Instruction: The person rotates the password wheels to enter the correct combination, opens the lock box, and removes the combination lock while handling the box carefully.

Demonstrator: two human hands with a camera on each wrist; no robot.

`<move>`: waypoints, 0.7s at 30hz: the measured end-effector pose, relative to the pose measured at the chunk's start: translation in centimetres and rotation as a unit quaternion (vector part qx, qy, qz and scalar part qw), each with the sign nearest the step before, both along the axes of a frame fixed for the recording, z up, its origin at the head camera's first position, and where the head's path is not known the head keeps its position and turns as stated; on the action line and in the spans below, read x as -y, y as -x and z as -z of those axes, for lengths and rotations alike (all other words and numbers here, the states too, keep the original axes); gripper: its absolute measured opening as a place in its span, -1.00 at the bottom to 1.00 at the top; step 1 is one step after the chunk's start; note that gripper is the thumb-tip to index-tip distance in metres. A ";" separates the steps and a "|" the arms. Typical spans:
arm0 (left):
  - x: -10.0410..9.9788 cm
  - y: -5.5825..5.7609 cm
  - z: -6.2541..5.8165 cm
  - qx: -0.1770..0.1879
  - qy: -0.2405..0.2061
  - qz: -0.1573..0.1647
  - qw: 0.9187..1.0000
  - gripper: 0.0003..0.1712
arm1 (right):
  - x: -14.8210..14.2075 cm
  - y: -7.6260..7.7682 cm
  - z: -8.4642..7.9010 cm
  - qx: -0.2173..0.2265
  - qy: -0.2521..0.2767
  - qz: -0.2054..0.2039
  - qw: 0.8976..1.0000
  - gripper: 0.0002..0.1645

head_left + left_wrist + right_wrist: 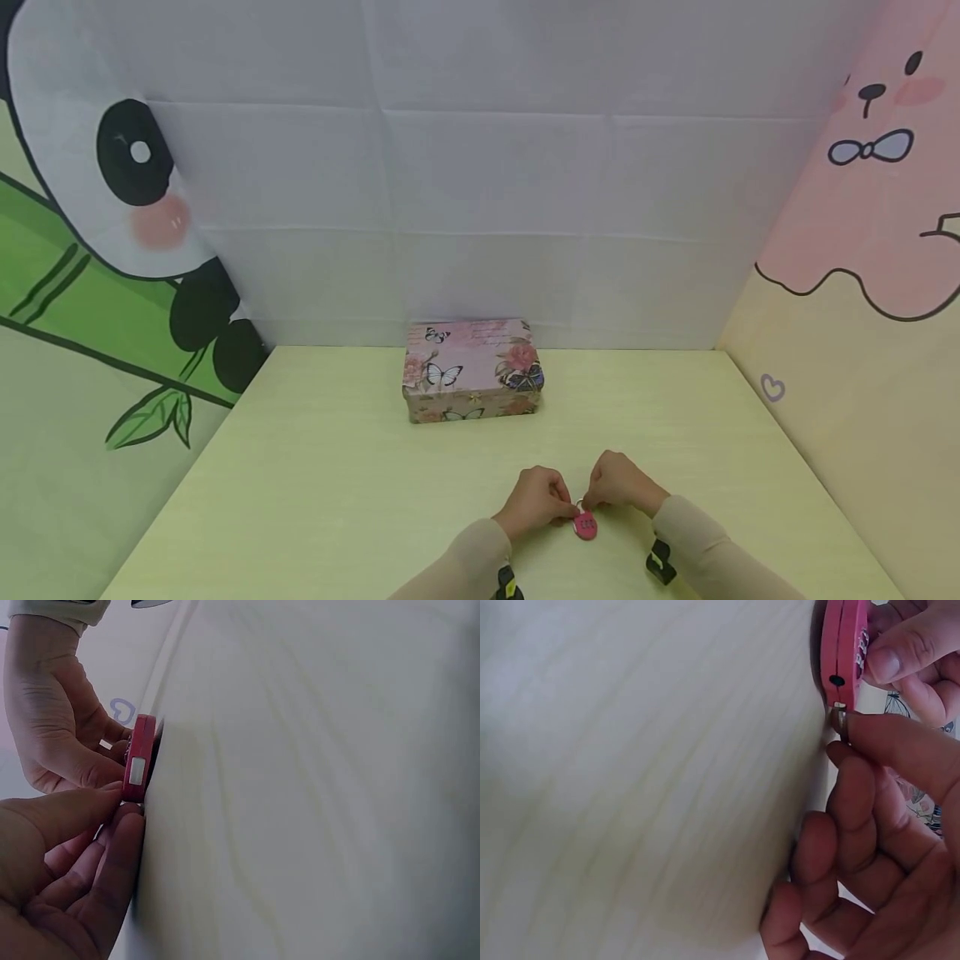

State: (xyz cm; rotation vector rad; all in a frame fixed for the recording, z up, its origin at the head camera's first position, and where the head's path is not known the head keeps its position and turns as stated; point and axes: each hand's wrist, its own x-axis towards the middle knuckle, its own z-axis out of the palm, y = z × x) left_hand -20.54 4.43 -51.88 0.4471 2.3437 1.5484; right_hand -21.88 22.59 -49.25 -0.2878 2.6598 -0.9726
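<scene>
A small pinkish-red combination padlock (585, 526) with number dials is held low over the table, close to its surface. My left hand (536, 502) pinches the lock's body from the left; in the right wrist view its thumb (885, 666) lies beside the dials. With thumb and index finger, my right hand (621, 483) grips the metal shackle (842, 721) at the lock's upper end. A white button (137, 771) shows on the padlock's edge in the left wrist view. The right hand's other fingers (814, 844) are curled, close to the tabletop.
A pink floral box (472, 367) with butterflies and a small front clasp stands lidded at the table's back, ahead of both hands. The pale yellow table (337, 483) meets a white cloth backdrop (495, 175) and painted side panels. Black straps (660, 561) sit at the wrists.
</scene>
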 end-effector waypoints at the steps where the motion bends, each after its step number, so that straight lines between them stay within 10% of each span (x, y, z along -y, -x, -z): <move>1: 0.0 0.0 0.0 -0.001 0.001 0.001 1.000 -0.72 | 0.0 0.0 0.0 0.000 -0.001 0.002 1.000 -0.59; 21: 1.5 0.0 -0.6 0.002 0.019 0.005 1.000 -0.75 | -0.8 0.7 0.4 0.030 0.002 -0.019 0.999 -0.60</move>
